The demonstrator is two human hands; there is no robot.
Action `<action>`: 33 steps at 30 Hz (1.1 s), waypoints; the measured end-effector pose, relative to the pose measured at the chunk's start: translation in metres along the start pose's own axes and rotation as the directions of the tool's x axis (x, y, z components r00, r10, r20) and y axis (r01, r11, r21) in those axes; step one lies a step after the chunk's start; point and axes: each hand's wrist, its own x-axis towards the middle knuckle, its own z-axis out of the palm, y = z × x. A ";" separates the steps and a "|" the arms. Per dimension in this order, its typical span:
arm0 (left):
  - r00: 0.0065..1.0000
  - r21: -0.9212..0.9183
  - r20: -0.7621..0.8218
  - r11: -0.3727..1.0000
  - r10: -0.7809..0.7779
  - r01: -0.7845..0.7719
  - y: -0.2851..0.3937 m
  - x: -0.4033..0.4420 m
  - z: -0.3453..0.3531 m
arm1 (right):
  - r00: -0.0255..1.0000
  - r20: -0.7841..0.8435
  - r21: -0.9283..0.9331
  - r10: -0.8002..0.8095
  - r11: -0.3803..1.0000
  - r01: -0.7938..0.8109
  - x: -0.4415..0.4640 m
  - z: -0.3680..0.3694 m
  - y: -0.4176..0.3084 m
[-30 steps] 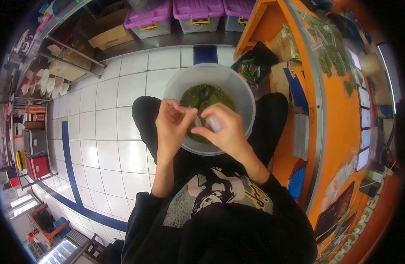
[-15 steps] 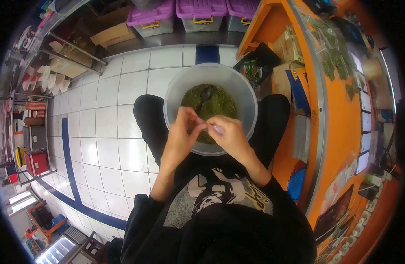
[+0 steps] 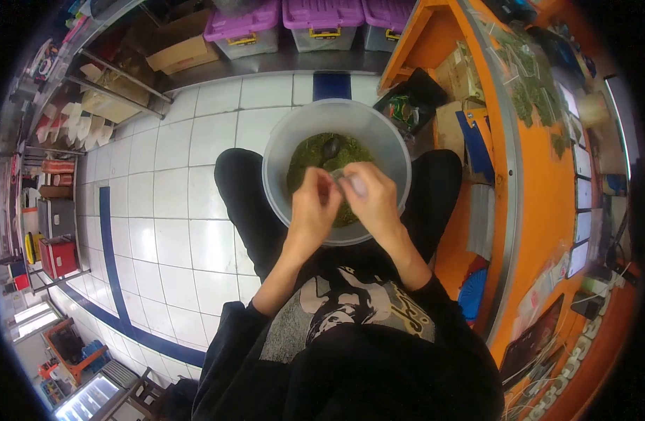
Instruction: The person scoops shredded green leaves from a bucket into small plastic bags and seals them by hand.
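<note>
A large translucent plastic tub (image 3: 274, 151) stands between my knees, with loose green dried herb (image 3: 310, 153) in the bottom. On the herb lies a dark spoon (image 3: 331, 146), its handle partly hidden by my fingers. Above the tub, my right hand (image 3: 373, 200) is closed on a small clear plastic bag (image 3: 358, 185). My left hand (image 3: 315, 205) is close beside it, thumb and fingers curled together near the bag. Motion smears the left fingertips, and what they pinch cannot be made out.
At my right is an orange table (image 3: 529, 182) bearing clear bags of green herb (image 3: 527, 88). A black crate (image 3: 413, 105) sits by its leg. Purple-lidded bins (image 3: 322, 15) and an open cardboard box (image 3: 182, 49) line the far shelf. White floor tiles (image 3: 171, 182) spread to my left.
Both hands have shifted slightly to the right and a little farther over the tub. The left fingertips have come away from the right ones and are now blurred.
</note>
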 end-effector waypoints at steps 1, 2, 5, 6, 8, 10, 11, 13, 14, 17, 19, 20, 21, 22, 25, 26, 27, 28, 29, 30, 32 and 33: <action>0.998 0.018 -0.055 1.000 0.012 -0.011 -0.008 0.004 -0.002 | 0.999 0.046 0.023 -0.022 1.000 0.021 -0.004 0.004 0.003; 0.998 0.015 -0.056 1.000 0.012 -0.011 -0.005 0.008 -0.009 | 0.999 0.047 0.021 -0.023 1.000 0.022 -0.004 0.003 0.003; 0.998 0.298 0.070 0.954 0.000 -0.021 0.007 0.016 -0.031 | 0.974 0.225 -0.061 0.006 0.998 0.008 -0.002 -0.003 0.001; 0.998 0.299 0.065 0.954 -0.001 -0.018 0.012 0.017 -0.034 | 0.974 0.228 -0.058 0.002 0.998 0.011 -0.001 -0.002 -0.001; 0.995 0.327 0.073 0.944 -0.064 0.037 0.025 0.021 -0.042 | 0.932 0.305 -0.136 -0.197 0.959 0.247 0.005 0.000 -0.006; 0.981 0.298 0.131 0.938 0.146 -0.179 0.016 0.027 -0.049 | 0.940 0.290 -0.153 -0.181 0.961 0.232 0.018 0.002 -0.003; 0.919 0.257 0.183 0.885 0.350 -0.388 0.013 0.030 -0.051 | 0.924 0.351 -0.070 -0.153 0.980 0.189 0.024 0.002 0.004; 0.876 0.324 0.255 0.817 0.409 -0.476 0.025 0.033 -0.055 | 0.888 0.452 0.014 -0.084 0.996 0.087 0.040 0.000 0.011; 0.826 0.380 0.331 0.737 0.456 -0.559 0.029 0.033 -0.057 | 0.886 0.456 0.017 -0.086 0.996 0.088 0.046 -0.001 0.007; 0.835 0.420 0.352 0.726 0.423 -0.545 0.018 0.040 -0.066 | 0.886 0.448 0.119 -0.122 0.990 0.076 0.058 0.007 0.005; 0.832 0.444 0.325 0.704 0.450 -0.554 0.014 0.043 -0.076 | 0.918 0.376 0.222 -0.123 0.974 0.040 0.067 0.018 0.014; 0.886 0.407 0.208 0.787 0.415 -0.464 0.011 0.044 -0.081 | 0.947 0.300 0.324 -0.115 0.946 0.012 0.073 0.023 0.017; 0.928 0.355 0.090 0.859 0.362 -0.369 0.007 0.044 -0.085 | 0.937 0.338 0.299 0.093 0.933 -0.201 0.080 0.027 0.018; 0.930 0.355 0.085 0.861 0.358 -0.364 0.003 0.043 -0.093 | 0.934 0.344 0.298 0.093 0.933 -0.202 0.083 0.038 0.028; 0.931 0.297 -0.111 0.905 0.349 -0.304 -0.001 0.043 -0.108 | 0.657 0.743 -0.009 -0.128 0.979 0.202 0.067 0.078 0.066; 0.928 0.124 -0.188 0.945 0.323 -0.304 0.001 0.038 -0.109 | 0.513 0.851 -0.081 -0.115 0.935 0.344 0.060 0.087 0.073; 0.923 -0.054 -0.262 0.951 0.281 -0.305 0.002 0.035 -0.111 | 0.511 0.852 -0.079 -0.117 0.935 0.346 0.050 0.101 0.084; 0.922 -0.053 -0.268 0.951 0.280 -0.305 0.000 0.032 -0.114 | 0.385 0.918 -0.155 -0.091 0.813 0.561 0.040 0.116 0.096; 0.918 -0.074 -0.265 0.943 0.295 -0.324 -0.005 0.029 -0.117 | 0.262 0.965 -0.184 -0.030 0.637 0.749 0.037 0.124 0.097; 0.915 -0.095 -0.262 0.935 0.308 -0.342 -0.008 0.027 -0.121 | 0.255 0.966 -0.175 -0.036 0.636 0.752 0.036 0.128 0.101; 0.919 -0.138 -0.252 0.929 0.302 -0.343 -0.012 0.021 -0.129 | 0.196 0.980 -0.137 -0.037 0.591 0.795 0.037 0.128 0.103; 0.925 -0.188 -0.235 0.920 0.298 -0.345 -0.014 0.019 -0.131 | 0.188 0.982 -0.129 -0.038 0.592 0.796 0.040 0.124 0.102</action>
